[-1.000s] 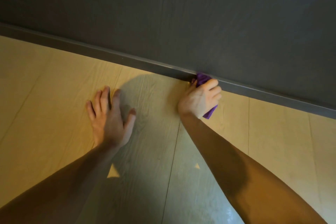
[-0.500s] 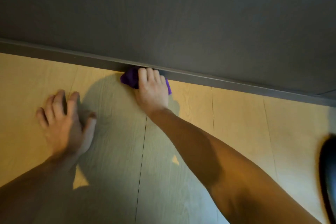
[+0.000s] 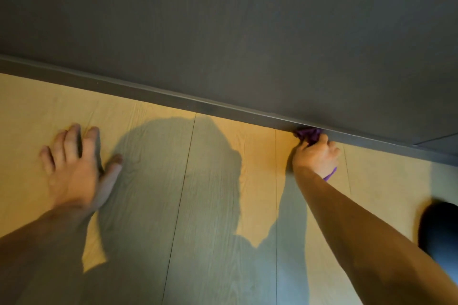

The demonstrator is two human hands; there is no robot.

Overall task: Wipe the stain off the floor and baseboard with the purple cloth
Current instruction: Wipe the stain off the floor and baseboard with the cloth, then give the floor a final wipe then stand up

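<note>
Purple cloth [image 3: 308, 134] bunched in right hand [image 3: 316, 157], pressed against baseboard [image 3: 173, 98].

I see most of the crumpled purple cloth [image 3: 308, 134] buried inside the right hand [image 3: 316, 156]; only two tufts show. The left hand [image 3: 76, 168] is smeared by motion blur. A dark rounded shape [image 3: 440, 228], cut by the right edge, I can't identify. No stain is discernible on the grey baseboard [image 3: 173, 99].

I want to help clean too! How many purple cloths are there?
1. The purple cloth is bunched in the right hand, pressed against the baseboard. None shows elsewhere.
</note>
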